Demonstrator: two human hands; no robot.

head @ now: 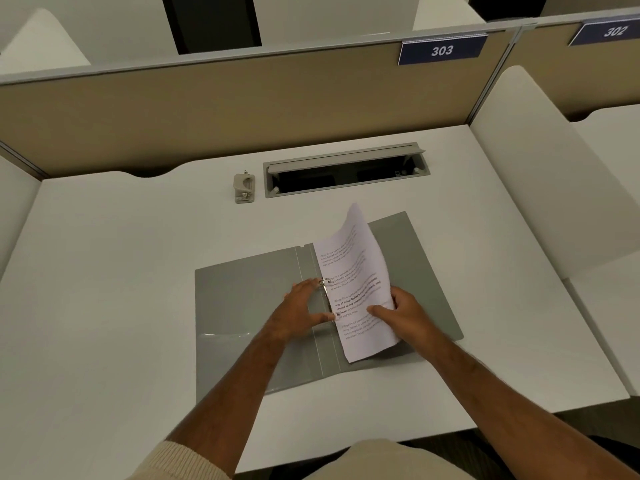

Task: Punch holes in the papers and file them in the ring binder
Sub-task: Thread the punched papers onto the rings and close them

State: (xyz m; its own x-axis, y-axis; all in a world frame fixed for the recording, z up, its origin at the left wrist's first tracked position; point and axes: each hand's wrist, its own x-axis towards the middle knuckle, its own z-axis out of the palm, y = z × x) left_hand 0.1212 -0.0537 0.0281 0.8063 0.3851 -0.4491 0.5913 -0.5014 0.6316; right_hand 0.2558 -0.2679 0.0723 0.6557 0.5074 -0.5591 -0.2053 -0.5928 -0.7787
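A grey ring binder (pixel 242 306) lies open and flat on the white desk. Its two metal rings (pixel 325 282) stand along the spine. My left hand (pixel 301 310) rests on the spine with a finger and thumb touching the two rings. My right hand (pixel 401 313) grips the right edge of a stack of printed papers (pixel 356 278). The sheets curl upward, and their left edge sits at the rings. A small grey hole punch (pixel 245 187) stands on the desk behind the binder, away from both hands.
A recessed cable tray (pixel 346 173) with its lid raised lies at the back of the desk (pixel 104 271). A beige partition (pixel 207 109) with a "303" sign closes the far side. White side panels flank the desk.
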